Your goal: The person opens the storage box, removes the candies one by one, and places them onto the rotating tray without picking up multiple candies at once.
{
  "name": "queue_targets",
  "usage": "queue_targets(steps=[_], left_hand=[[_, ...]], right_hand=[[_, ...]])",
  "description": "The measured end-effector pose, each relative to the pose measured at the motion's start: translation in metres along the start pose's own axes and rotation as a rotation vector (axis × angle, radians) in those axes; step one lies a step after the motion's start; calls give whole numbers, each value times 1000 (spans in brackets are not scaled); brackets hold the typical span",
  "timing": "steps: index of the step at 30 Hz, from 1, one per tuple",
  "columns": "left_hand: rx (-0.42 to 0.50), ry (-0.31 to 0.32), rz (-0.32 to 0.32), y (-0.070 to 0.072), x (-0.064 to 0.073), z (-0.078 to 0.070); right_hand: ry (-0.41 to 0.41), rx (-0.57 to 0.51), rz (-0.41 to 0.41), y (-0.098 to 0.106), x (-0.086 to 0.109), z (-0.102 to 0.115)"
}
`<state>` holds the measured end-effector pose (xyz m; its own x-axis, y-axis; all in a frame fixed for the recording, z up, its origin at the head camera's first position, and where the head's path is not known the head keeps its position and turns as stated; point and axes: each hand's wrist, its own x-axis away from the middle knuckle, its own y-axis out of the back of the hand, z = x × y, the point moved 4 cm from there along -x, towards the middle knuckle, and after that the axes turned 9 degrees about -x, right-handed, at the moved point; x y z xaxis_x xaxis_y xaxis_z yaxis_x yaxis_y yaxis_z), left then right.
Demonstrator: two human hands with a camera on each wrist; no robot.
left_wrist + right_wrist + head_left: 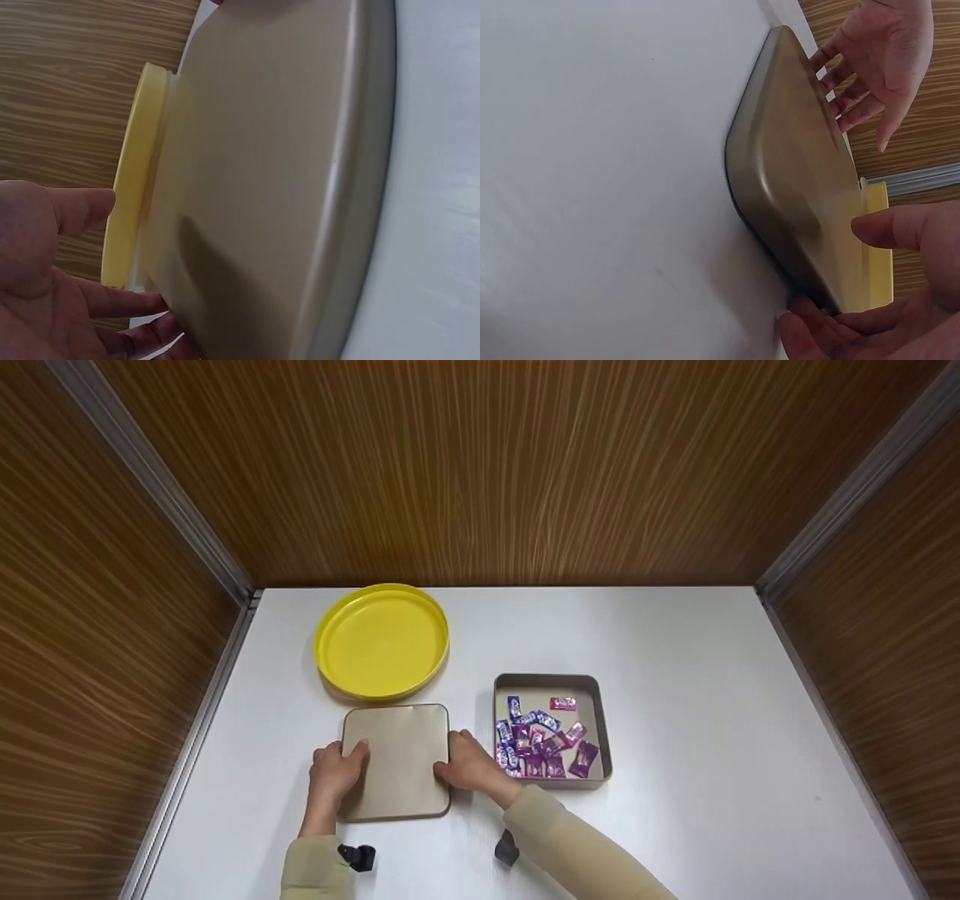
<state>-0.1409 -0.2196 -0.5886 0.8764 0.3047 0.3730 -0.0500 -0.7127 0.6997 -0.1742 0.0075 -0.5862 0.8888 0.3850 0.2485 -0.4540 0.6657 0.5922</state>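
Observation:
A beige-gold metal tin lid [405,765], square with rounded corners, lies flat on the white table, top face up. My left hand [335,771] is at its left edge; in the left wrist view the fingertips [161,302] meet the edge and the thumb stands off above it. At the opposite edge is my right hand [472,765], its fingertips low against the side in the right wrist view, with the thumb [889,227] raised over the top face. Neither hand pinches the lid.
Right of the lid stands an open square tin [604,761] with several blue, purple and pink wrapped candies [555,744] inside. Behind the lid sits a round yellow tray [382,645]. Wood-grain panels [495,472] border the white table [712,720] at the back and sides.

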Motion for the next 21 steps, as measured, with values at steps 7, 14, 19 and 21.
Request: queue_targets(steps=[7, 14, 19, 21], left_hand=[[-49, -4, -20, 1, 1, 2], [-70, -15, -18, 2, 3, 3], [-64, 11, -1, 1, 5, 4], [-66, 19, 1, 0, 5, 4]], right_hand=[[46, 38, 22, -3, -2, 1], [2, 67, 50, -6, -1, 1], [-11, 85, 65, -6, -1, 1], [-11, 90, 72, -6, 0, 1]])
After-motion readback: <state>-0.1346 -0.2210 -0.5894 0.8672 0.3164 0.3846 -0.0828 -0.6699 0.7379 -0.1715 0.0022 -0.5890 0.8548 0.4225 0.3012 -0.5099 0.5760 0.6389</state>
